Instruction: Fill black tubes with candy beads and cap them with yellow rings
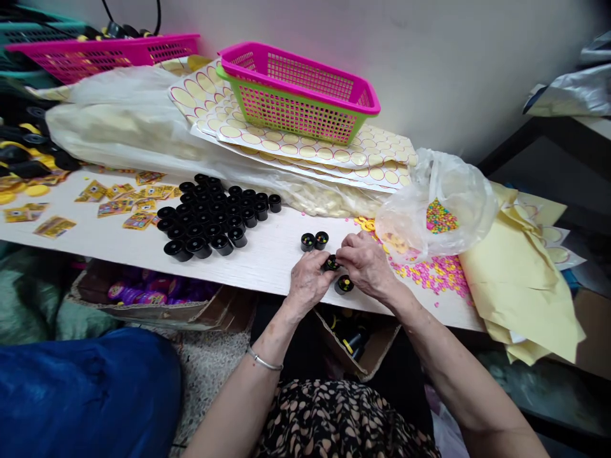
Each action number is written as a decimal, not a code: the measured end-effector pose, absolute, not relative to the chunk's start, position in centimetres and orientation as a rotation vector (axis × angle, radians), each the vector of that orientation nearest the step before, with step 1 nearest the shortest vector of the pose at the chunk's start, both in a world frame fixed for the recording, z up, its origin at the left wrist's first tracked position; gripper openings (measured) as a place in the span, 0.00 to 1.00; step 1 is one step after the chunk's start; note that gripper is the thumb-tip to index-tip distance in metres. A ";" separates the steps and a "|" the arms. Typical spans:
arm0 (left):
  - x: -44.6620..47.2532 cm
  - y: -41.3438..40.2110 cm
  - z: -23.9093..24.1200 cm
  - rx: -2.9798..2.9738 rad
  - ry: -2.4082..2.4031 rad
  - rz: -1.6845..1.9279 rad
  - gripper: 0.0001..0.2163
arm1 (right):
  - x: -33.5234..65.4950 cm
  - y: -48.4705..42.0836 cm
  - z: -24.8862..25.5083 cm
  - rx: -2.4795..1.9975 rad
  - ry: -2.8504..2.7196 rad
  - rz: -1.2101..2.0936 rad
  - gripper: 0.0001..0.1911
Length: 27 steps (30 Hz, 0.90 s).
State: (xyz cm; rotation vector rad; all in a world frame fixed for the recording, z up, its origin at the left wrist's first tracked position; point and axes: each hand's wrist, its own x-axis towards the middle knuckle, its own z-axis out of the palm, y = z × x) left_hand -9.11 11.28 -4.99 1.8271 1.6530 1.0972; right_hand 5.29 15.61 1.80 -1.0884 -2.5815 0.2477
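Note:
At the table's front edge my left hand (309, 280) is closed round a small black cup (330, 263) with coloured bits inside. My right hand (363, 261) is pinched at the same cup's rim; whatever lies between its fingertips is hidden. Just in front stands another black cup (344, 284), with colourful pieces in it. Two more filled black cups (315, 241) stand side by side beyond my left hand. Pink and yellow beads (436, 273) lie scattered to the right of my right hand.
Several black cups (210, 216) are grouped at left, beside printed packets (119, 197). A clear bag (442, 203) holds colourful beads. Pink and green baskets (298, 95) rest on sticker sheets (305, 152) at the back. Yellow paper (520, 273) overhangs the right edge; boxes (157, 308) sit below.

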 end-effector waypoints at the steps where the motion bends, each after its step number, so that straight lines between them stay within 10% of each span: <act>1: -9.1 11.3 -5.0 1.829 1.657 1.096 0.10 | 5.0 15.7 1.9 -1.085 -2.628 0.230 0.12; 27: -9.0 11.5 -4.6 1.856 1.649 1.084 0.08 | 4.4 15.7 1.5 -1.113 -2.817 -0.016 0.09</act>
